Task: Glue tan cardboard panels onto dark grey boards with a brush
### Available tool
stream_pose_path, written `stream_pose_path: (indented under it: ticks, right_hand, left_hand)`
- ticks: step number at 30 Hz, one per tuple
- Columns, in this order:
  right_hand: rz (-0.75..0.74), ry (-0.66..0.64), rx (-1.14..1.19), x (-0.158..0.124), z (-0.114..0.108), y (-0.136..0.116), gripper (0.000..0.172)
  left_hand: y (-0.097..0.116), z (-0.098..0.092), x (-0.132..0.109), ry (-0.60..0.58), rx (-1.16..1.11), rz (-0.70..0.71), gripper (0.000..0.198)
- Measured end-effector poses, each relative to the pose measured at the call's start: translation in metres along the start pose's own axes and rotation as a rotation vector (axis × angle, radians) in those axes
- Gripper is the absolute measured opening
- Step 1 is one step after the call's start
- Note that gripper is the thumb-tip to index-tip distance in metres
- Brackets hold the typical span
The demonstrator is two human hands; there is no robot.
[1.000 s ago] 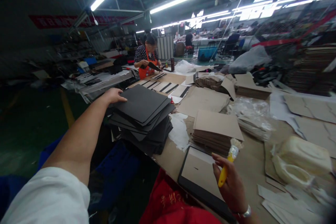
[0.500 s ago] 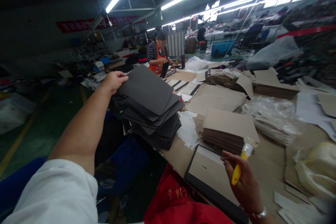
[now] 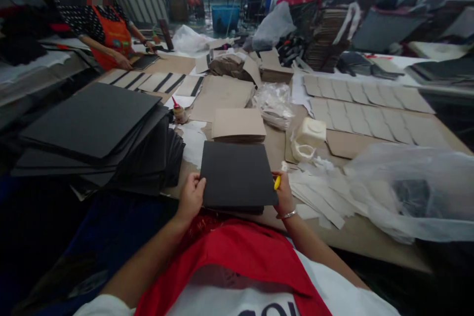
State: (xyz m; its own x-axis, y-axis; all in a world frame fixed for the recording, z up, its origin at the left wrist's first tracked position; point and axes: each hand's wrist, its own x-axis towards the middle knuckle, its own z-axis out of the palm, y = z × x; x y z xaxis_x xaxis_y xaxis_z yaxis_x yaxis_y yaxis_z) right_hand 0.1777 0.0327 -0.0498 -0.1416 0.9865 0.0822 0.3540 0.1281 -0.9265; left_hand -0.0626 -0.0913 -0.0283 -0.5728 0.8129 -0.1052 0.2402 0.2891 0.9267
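Observation:
A black rectangular sheet lies level in front of my body, over a dark-edged pile at the table's near edge. My left hand pinches its left edge between thumb and fingers. At the opposite edge, my right hand is closed round a paintbrush with a yellow handle and also touches the sheet; its fingers are partly hidden. Just beyond the sheet sits a neat stack of tan cardboard pieces. To the left stands a tall, uneven stack of black sheets.
A glue bottle with a red nozzle stands behind the black stack. Rightward are a white plastic jug, paper strips, a clear plastic bag and rows of cardboard pieces. Across the table, a person in an orange apron works.
My left hand has come from the tall black stack to the front, bringing a black sheet over the near pile. My right hand now meets the sheet's right edge, keeping the paintbrush. The view turned right.

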Motion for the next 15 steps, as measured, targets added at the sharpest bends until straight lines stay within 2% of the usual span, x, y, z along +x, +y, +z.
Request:
stream_pose_path:
  ticks: [1, 3, 6, 11, 13, 15]
  right_hand:
    - [0.02, 0.013, -0.029, 0.0, 0.0, 0.015, 0.038]
    - [0.085, 0.034, -0.032, 0.002, 0.004, 0.04, 0.034]
    - [0.162, 0.003, -0.005, 0.003, 0.015, 0.064, 0.03]
    - [-0.064, -0.084, -0.388, -0.002, 0.027, 0.08, 0.03]
    - [-0.117, -0.144, -0.528, -0.001, 0.024, 0.079, 0.029]
    - [-0.149, -0.152, -0.635, 0.007, 0.016, 0.072, 0.032]
  left_hand:
    - [-0.02, 0.015, 0.001, 0.005, 0.05, 0.002, 0.022]
    - [-0.051, 0.032, 0.009, 0.01, 0.157, -0.028, 0.018]
    - [-0.079, 0.037, 0.028, -0.054, 0.366, -0.063, 0.01]
    - [-0.094, 0.033, 0.043, -0.116, 0.561, -0.062, 0.01]
    - [-0.092, 0.032, 0.042, -0.104, 0.698, -0.006, 0.015]
    - [-0.086, 0.031, 0.037, -0.055, 0.854, 0.105, 0.029]
